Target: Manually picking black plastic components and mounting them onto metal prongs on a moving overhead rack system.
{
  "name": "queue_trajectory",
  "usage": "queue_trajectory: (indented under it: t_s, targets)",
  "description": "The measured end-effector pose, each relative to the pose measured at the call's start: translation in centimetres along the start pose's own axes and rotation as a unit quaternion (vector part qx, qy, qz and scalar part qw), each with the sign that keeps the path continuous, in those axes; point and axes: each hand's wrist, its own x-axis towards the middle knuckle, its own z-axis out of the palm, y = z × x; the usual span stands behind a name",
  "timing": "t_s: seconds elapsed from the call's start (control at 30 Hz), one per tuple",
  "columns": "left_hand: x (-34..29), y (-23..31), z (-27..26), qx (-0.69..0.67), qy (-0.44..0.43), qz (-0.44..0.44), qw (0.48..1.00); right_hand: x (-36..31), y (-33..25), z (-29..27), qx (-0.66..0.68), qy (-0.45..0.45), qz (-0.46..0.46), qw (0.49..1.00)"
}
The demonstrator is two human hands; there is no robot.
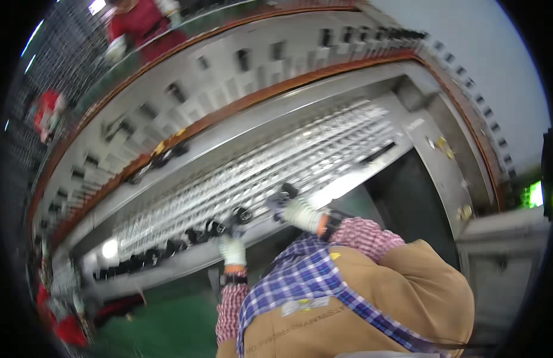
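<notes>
My left hand (231, 249), in a pale glove, reaches to the near edge of a long metal rack (240, 173). Its blurred fingertips lie beside a black rounded part (215, 228), and whether they grip it cannot be made out. Just past them another black part (242, 215) sits on the rack edge. My right hand (300, 213), in a pale striped glove, is farther right over the same edge. Its fingers are bent around a small black part (289, 190), whose exact kind is smeared by motion.
More black parts (151, 255) line the rack's near edge to the left. Beyond the rack, a curved conveyor (252, 70) carries several dark pieces. A worker in red (139, 27) stands across it. A dark opening (410, 194) and a metal cabinet (500, 262) are at right.
</notes>
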Motion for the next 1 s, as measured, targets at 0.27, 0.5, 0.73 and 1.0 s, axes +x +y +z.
queue_trajectory:
  t_s: [0.27,0.5,0.73,1.0]
  targets:
    - [2.0,-1.7,-0.9,-0.119,-0.013,-0.056,0.991,1.8,0.1,2.1,0.316,-0.148,0.249,0.903]
    - [-1.5,0.9,-15.5,-0.56,0.257,-0.309,0.724,0.5,4.4,3.8,0.483,-0.183,0.152,0.842]
    - [12.3,18.3,-32.6,-0.588,0.289,0.234,0.718,-0.7,16.9,-1.6,0.721,-0.281,0.047,0.631]
    - [45.5,34.2,-15.4,-0.785,0.065,0.052,0.614,-10.0,33.5,-6.0,0.661,-0.05,0.272,0.697]
